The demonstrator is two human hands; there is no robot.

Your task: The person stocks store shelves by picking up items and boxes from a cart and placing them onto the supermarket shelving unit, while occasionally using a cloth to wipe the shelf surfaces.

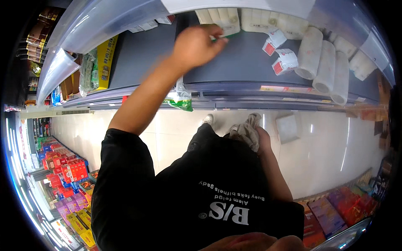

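Note:
My left hand point(199, 47) reaches over the grey shelf, thumb and fingers bent beside a pack of white paper rolls point(220, 20). A thin white and green edge shows at the fingertips; whether the hand grips it cannot be told. Low at my right side, my right hand point(264, 139) is closed on a crumpled grey cloth point(246, 131). Two small white and red boxes point(285, 62) stand on the shelf, left of several upright wrapped white rolls point(309, 53). A green and white plastic package point(182, 100) hangs at the shelf's front edge, near my left forearm.
A clear plastic guard point(125, 23) curves above the shelf point(141, 59). A yellow box point(106, 62) stands at the shelf's left. On the tiled floor lies a whitish square object point(287, 128). Stacked colourful boxes point(73, 171) stand behind at the left, with more packages point(328, 216) behind at the right.

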